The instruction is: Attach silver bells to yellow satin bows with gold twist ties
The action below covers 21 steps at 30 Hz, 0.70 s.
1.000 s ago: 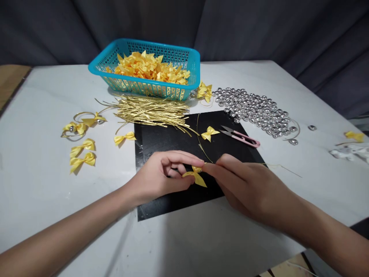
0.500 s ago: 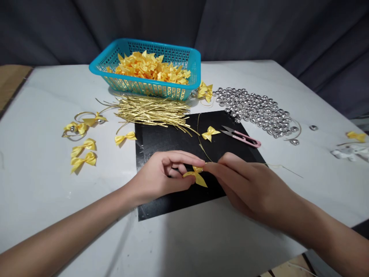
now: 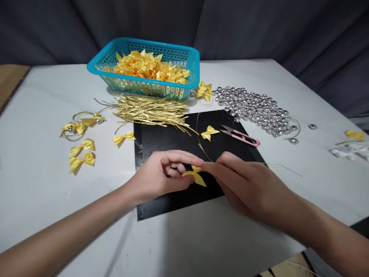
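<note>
A yellow ribbon bow is pinched between the thumb and fingers of my left hand, over the black mat. The fingers of my right hand are closed and meet the left fingertips at the bow's upper edge; what they grip is hidden. A thin gold cord curves down the mat to my right hand. From behind that hand a fine thread trails right, ending in a thin straight piece. Beyond my hands, another yellow bow and pink-handled thread snips lie on the mat.
A blue basket full of yellow bows stands at the back. Before it lies a pile of gold cords. Many silver beads spread at the back right. Several bows, some with cord and beads, lie on the left.
</note>
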{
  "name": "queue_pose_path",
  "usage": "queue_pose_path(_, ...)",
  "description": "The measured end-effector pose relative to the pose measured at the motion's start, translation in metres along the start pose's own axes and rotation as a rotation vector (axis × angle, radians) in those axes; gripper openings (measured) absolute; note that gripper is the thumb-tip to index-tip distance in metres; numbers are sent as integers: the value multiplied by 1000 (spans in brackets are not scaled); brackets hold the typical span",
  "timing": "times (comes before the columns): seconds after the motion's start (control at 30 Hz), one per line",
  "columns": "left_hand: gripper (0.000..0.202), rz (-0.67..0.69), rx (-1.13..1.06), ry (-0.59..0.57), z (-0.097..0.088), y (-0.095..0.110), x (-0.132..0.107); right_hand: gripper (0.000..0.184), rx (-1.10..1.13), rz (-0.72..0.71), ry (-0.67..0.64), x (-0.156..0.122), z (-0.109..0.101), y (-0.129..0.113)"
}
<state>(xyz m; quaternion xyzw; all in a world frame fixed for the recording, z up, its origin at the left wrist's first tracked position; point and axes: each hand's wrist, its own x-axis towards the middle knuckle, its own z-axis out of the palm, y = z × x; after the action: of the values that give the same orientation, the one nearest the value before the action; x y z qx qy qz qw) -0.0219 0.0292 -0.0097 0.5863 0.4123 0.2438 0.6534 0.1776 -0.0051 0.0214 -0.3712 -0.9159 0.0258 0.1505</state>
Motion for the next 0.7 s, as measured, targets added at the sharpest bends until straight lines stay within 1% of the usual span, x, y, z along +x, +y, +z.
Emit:
queue_pose_path(0.37, 29, -2, 7, -16, 0, 0, 0, 21, 5, -23, -10, -1, 1, 1)
queue_pose_path(0.5, 29, 1, 9, -22, 0, -1, 1, 19, -4, -22, 14, 0, 1, 1)
queue_pose_path(0.7, 26, 13, 22, -5, 1, 0, -1, 20, -34, -40, 4, 1, 2, -1)
